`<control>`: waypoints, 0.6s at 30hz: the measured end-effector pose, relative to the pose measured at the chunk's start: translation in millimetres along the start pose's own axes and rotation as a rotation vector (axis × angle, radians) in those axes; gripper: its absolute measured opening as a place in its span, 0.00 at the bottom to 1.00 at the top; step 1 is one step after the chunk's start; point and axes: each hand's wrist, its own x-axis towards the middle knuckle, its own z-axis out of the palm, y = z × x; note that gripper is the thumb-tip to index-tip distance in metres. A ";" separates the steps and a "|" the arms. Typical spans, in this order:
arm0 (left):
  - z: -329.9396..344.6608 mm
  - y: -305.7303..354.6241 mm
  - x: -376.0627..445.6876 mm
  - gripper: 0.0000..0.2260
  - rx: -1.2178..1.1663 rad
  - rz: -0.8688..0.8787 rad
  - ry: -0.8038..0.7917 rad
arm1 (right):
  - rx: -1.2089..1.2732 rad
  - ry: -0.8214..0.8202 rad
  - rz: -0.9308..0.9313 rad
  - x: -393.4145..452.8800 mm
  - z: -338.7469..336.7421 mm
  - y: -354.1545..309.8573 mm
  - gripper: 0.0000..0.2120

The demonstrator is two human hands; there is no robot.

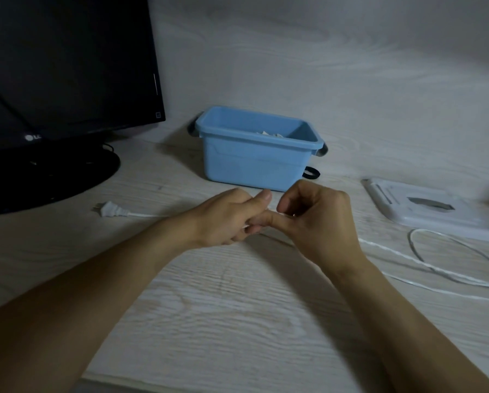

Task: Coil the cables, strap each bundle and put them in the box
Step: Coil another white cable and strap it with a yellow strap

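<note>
Two hands meet in the middle of the tabletop (237, 307). The left hand (226, 219) and the right hand (319, 219) both pinch a white cable (424, 265). Its plug (110, 210) lies to the left. A blue box (254, 157) sits just behind the hands.

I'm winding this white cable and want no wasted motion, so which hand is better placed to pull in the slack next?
Probably the right hand. The loose white cable trails off on its side, while the left hand grips the stretch running out to the plug.
</note>
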 end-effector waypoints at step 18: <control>-35.1 -1.5 8.6 0.22 -0.844 -0.081 0.212 | -0.159 0.018 0.054 7.0 -12.7 23.2 0.12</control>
